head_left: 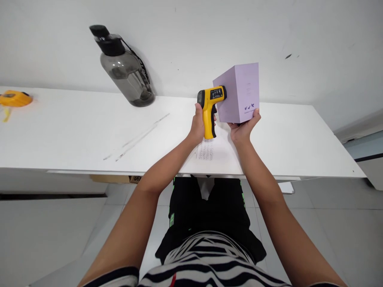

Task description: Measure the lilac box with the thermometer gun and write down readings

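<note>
A yellow and black infrared thermometer (208, 113) stands upright by its handle in my left hand (197, 125), whose fingers are closed around the grip. Its nose points right, at the side of a lilac box (247, 91); whether the two touch I cannot tell. From below, my right hand (243, 129) grips that box, with one finger up its right lower edge and the others partly hidden underneath. Small dark print shows on the box's front face. Under my hands lies a white sheet of paper (221, 155) with rows of handwriting.
At the back left, against the wall, stands a grey see-through bottle (128, 75) with a black cap, partly filled. A yellow tape measure (15, 98) lies at the far left of the white table (74, 135). Dark streaks mark the tabletop between bottle and paper.
</note>
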Motion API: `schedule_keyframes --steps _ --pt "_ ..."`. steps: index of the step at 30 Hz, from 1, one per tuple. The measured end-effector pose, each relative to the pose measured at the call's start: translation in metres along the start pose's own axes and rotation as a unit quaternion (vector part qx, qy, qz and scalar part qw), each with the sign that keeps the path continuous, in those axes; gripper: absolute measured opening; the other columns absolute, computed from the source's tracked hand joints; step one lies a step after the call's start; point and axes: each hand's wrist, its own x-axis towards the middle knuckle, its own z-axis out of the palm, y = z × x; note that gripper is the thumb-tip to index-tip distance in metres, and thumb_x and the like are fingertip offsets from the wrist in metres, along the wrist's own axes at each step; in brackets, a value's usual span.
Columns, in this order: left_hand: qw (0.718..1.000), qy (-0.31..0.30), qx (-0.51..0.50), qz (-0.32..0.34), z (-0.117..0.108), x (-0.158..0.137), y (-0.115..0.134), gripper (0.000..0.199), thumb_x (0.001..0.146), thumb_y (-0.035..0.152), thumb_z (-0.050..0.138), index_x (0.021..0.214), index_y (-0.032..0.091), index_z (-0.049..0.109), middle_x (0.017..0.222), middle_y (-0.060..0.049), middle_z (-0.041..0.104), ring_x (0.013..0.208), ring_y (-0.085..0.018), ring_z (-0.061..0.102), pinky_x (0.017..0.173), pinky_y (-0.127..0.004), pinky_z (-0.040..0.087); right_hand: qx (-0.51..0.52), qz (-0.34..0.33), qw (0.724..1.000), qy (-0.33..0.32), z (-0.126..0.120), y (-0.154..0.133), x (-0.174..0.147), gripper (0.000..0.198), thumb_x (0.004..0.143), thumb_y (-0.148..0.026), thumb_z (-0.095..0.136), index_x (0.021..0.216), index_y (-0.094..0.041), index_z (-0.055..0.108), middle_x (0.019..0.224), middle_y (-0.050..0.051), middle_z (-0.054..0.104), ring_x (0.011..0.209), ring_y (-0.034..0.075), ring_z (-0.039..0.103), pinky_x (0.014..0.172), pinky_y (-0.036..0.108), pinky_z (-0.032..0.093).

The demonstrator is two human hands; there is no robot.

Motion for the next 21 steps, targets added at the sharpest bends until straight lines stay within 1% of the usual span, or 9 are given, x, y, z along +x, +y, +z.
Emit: schedule_keyframes --steps 2,5,10,13,18,21 --pt "0.999 -0.002 -0.03 0.027 0.0 0.0 -0.001 0.086 0.079 0.088 0.013 0.091 0.022 0.067 0.069 -0.003 0.065 0.063 -0.014 0.065 0.058 -0.025 0.054 0.026 0.016 0.999 0.009 0.002 -0.003 -0.002 0.079 0.084 -0.078 0.016 0.137 -0.03 0.048 0.13 0.009 0.055 0.119 0.027 0.058 0.081 0.045 0.058" --pt "0.999 -0.013 -0.036 0.037 -0.001 -0.002 -0.002 0.085 0.08 0.088 0.015 0.089 0.021 0.067 0.069 -0.003 0.065 0.062 -0.014 0.065 0.057 -0.025 0.054 0.073 0.043 0.996 0.027 0.004 -0.008 -0.004 0.073 0.085 -0.075 0.019 0.135 -0.031 0.048 0.13 0.007 0.056 0.12 0.026 0.058 0.083 0.046 0.058" --pt "0.999 0.007 0.029 0.015 0.001 -0.006 0.004 0.083 0.08 0.087 0.016 0.089 0.022 0.066 0.07 -0.004 0.065 0.067 -0.015 0.067 0.059 -0.026 0.054 0.15 0.071 0.985 0.04 0.007 -0.016 -0.006 0.066 0.085 -0.072 0.025 0.132 -0.033 0.05 0.131 0.005 0.056 0.12 0.026 0.058 0.086 0.048 0.057" --pt "0.999 0.013 0.045 0.014 0.002 -0.008 0.006 0.082 0.08 0.087 0.017 0.089 0.022 0.065 0.069 -0.004 0.065 0.067 -0.016 0.066 0.058 -0.027 0.054 0.167 0.076 0.982 0.039 0.009 -0.017 -0.007 0.065 0.084 -0.072 0.028 0.13 -0.033 0.052 0.129 0.005 0.057 0.121 0.026 0.057 0.086 0.049 0.057" --pt "0.999 -0.001 0.016 0.036 0.001 -0.007 0.004 0.085 0.078 0.089 0.012 0.088 0.022 0.064 0.067 -0.004 0.063 0.061 -0.014 0.064 0.056 -0.027 0.052 0.188 0.093 0.977 0.048 0.009 -0.014 -0.008 0.065 0.082 -0.073 0.031 0.129 -0.034 0.053 0.127 0.004 0.058 0.119 0.026 0.057 0.088 0.049 0.056" --pt "0.999 -0.006 0.019 0.038 0.0 -0.008 0.004 0.086 0.077 0.089 0.013 0.089 0.022 0.064 0.068 -0.004 0.063 0.062 -0.015 0.063 0.057 -0.028 0.051 0.16 0.09 0.982 0.045 0.007 -0.01 -0.006 0.068 0.082 -0.076 0.027 0.128 -0.033 0.053 0.126 0.005 0.059 0.115 0.026 0.059 0.086 0.049 0.056"
